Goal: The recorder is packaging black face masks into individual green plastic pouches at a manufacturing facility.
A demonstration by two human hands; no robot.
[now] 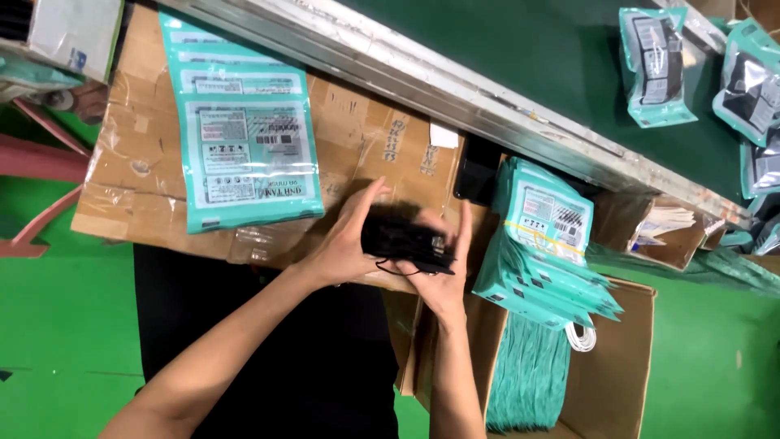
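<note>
L hand [345,244] & R hand [443,272] both clamped on black mask stack [404,241], above cardboard [357,138], teal pouch [244,130] nearby

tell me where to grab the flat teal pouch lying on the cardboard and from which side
Judging by how it lies, take the teal pouch by its lower edge, the end nearest the hands, coming in from the person's side. It lies flat and thin on the cardboard, so a pinch needs an edge, and that end is the one lying closest. Both hands, left and right, are busy with the black bundle.

Green floor [57,325], cardboard worktop [138,179] — dark green conveyor [528,57]
</note>
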